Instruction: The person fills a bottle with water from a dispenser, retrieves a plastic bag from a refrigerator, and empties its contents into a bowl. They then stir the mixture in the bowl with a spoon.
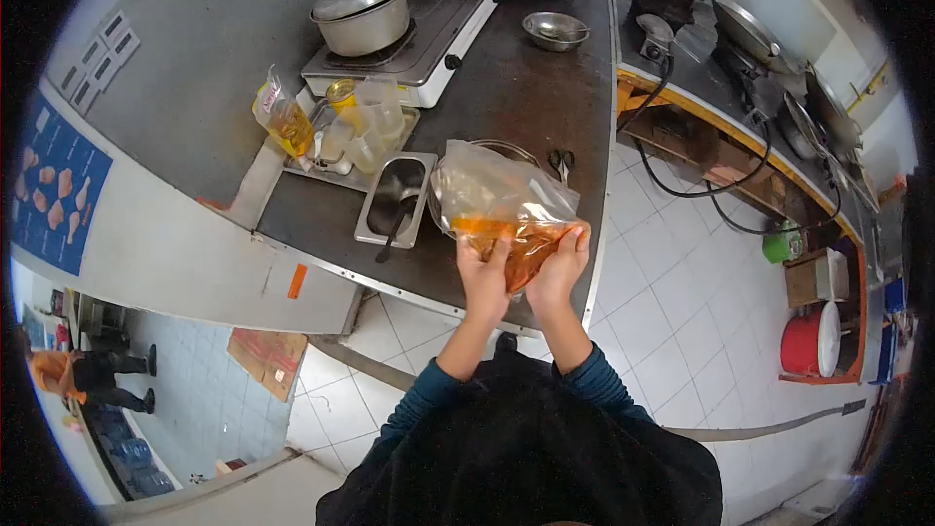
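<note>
A clear plastic bag (506, 197) with orange-brown contents in its lower part is held up over the near end of the dark counter. My left hand (486, 278) grips its lower left side, and my right hand (559, 271) grips its lower right side. Behind the bag, a round metal bowl or pan shows only its rim (502, 147). To the left stands a rectangular metal container (394, 197) with a dark utensil (395, 230) leaning in it. Black-handled scissors (561, 166) lie to the right of the bag.
A tray (318, 171) holds plastic cups, a yellow can and an oil pouch (285, 120). Behind it, a lidded pot (361, 18) sits on a gas stove (429, 49). A small metal bowl (555, 30) lies farther back. At far left, a person (97, 370) stands in another area.
</note>
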Action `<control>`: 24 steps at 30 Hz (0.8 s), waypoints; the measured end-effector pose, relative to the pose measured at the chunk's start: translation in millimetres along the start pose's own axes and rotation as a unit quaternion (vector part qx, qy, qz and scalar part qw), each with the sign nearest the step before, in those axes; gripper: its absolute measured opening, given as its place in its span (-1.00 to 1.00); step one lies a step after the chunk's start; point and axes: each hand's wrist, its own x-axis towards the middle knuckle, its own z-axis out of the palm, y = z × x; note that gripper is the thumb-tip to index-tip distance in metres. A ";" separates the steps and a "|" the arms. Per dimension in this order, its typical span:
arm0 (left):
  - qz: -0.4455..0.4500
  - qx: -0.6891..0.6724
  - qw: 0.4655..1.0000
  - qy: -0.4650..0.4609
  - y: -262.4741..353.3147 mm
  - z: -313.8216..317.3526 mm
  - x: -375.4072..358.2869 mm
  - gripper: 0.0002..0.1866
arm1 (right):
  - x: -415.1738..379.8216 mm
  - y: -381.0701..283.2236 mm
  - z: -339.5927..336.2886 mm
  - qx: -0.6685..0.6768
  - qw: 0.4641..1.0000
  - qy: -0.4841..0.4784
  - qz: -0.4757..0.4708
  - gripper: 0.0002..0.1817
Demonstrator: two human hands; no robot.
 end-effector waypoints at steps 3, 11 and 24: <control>-0.067 -0.046 0.994 0.067 -10.9 12.3 8.4 -0.69 | 21.2 11.2 17.8 -0.043 0.998 0.055 -0.007 -0.79; -0.095 -0.032 0.994 0.052 -7.4 9.3 32.1 -0.66 | 39.7 36.5 38.9 -0.261 0.943 -0.048 -0.199 -0.72; -0.187 0.032 0.977 -0.099 5.6 -44.5 65.2 -0.38 | 58.6 60.6 41.6 -0.331 0.924 -0.035 -0.189 -0.72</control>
